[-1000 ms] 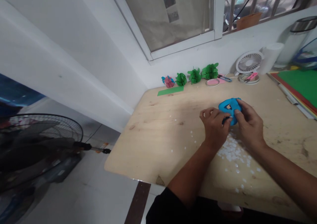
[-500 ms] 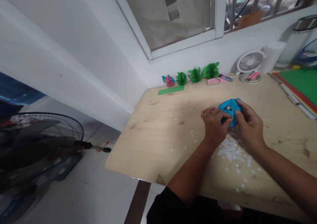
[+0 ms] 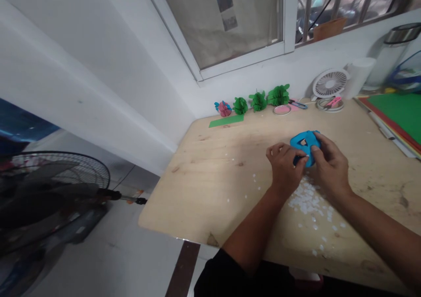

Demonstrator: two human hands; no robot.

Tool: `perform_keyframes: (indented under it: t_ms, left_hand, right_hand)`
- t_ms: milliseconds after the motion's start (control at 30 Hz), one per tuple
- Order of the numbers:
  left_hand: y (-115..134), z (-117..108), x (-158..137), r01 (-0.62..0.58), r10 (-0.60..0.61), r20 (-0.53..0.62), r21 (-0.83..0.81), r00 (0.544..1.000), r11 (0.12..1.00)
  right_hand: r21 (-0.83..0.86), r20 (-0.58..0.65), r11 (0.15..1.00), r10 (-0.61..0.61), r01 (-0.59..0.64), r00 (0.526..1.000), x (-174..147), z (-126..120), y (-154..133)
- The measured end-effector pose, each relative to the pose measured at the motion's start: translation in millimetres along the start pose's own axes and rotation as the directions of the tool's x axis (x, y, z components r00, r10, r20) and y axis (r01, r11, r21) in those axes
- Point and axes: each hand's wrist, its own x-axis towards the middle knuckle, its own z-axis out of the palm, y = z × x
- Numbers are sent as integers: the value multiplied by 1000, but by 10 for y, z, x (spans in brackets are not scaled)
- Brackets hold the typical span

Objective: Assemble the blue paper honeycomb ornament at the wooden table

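Observation:
A blue paper craft piece point(image 3: 304, 138) with an opening through it is held above the table, tilted. My right hand point(image 3: 331, 165) grips its right side, thumb on the face and fingers behind the edge. My left hand point(image 3: 284, 165) is at the lower left edge of the piece, with thumb and forefinger pinched together. A tiny pale speck shows at those fingertips, too small to name. Below the hands, many small white paper scraps point(image 3: 307, 198) lie scattered on the wooden table point(image 3: 204, 187).
Along the wall stand several green honeycomb paper figures point(image 3: 258, 100) and a pink and blue one point(image 3: 224, 108). A green strip point(image 3: 226, 121), tape rolls point(image 3: 330, 104), a small white fan point(image 3: 330, 83) and coloured sheets point(image 3: 397, 113) lie farther back. A floor fan point(image 3: 52, 192) stands left.
The view has shifted very slightly. Both hands stay at the blue piece, and the left fingertips have moved only a little at its edge.

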Motion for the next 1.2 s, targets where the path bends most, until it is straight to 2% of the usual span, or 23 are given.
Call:
perform_keyframes:
  t_ms: [200,433,633,767,1000,1200]
  left_hand:
    - [25,-27,-11,7,-9,31,52,999,999]
    - [50,-48,-15,13,-13,-2,66,1000,998]
    - [37,-31,-11,24,-29,45,110,999,994]
    - [8,-14,-22,-15,9,45,133,999,991]
    - [21,-106,19,-117,121,75,-48,990,992]
    - [33,-151,51,-106,113,92,-84,989,991]
  right_hand:
    - [3,2,1000,5,-5,1000,3,2,-2]
    - [-12,19,1000,-17,17,1000,6,-13,0]
    - [1,23,1000,3,-3,1000,-14,6,-6]
    - [7,26,1000,21,-21,999,-12,15,-16]
    - [2,-54,998,57,-57,997,83,-19,1]
    - [66,-64,995,82,-77,995,98,-12,61]
